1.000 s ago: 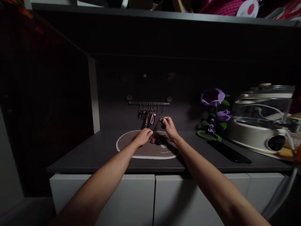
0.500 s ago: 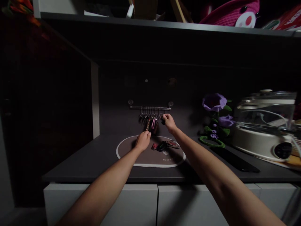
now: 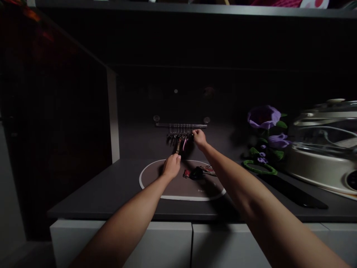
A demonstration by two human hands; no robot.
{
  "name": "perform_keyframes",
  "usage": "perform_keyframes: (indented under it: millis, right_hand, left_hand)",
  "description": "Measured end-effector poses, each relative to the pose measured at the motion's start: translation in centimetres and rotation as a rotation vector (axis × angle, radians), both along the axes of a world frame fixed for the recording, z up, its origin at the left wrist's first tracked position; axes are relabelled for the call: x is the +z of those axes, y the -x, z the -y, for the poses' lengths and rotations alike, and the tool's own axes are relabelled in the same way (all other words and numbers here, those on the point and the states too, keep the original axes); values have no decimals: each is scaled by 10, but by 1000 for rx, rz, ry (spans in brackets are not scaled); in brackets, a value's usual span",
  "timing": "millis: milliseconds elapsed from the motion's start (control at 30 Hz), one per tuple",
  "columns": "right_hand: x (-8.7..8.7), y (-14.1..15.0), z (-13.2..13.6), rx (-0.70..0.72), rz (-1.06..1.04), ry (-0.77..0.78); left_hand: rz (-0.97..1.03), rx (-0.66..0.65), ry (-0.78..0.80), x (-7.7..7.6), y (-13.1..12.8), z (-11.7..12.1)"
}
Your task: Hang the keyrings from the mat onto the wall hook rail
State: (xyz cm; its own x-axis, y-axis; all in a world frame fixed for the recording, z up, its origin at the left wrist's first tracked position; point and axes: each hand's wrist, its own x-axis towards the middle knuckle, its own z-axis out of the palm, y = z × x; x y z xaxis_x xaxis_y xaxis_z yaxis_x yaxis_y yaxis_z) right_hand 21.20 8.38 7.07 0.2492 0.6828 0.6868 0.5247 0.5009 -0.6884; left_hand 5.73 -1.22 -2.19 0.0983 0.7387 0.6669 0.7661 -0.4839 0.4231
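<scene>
While your right hand (image 3: 199,139) reaches to the right end of the row of hooks at mid-frame, its thumb and fingertips pinch a small dark keyring (image 3: 192,137). Your left hand (image 3: 172,165), lower and nearer the centre, has its fingers curled at the bottom end of a patterned key strap (image 3: 179,145); whether it grips the strap, you cannot tell from this view. Just beside that strap a pink loop (image 3: 184,144) hangs, with more keys (image 3: 172,139) to its left, all below the clear rail (image 3: 181,125). Beneath your hands, a black key fob (image 3: 198,173) lies next to a red tag (image 3: 187,173) on the white-edged brown mat (image 3: 152,178). The mat sits on the dark countertop (image 3: 97,190). Toward the right of the frame stand purple flowers (image 3: 263,117) above a flat black slab (image 3: 295,190), then a cream appliance (image 3: 318,167) with a transparent cover, cut off by the right edge.
</scene>
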Motion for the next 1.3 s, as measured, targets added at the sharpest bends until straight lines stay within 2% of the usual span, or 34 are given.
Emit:
perform_keyframes:
  millis: [167, 367, 633, 833, 1300]
  right_hand:
    - [-3, 4, -3, -43, -32, 28]
    - [-9, 4, -7, -25, -103, 10]
    - [-9, 10, -14, -50, -179, 64]
    - [-15, 8, -14, -64, -210, 101]
    - [-25, 4, -7, 76, -164, 86]
  left_hand:
    - [3, -8, -4, 1, 0, -1]
    - [1, -15, -7, -1, 1, -4]
    - [1, 1, -22, -3, 0, -6]
    - [2, 0, -28, -4, 2, -7]
    - [34, -116, -67, -5, 2, -9]
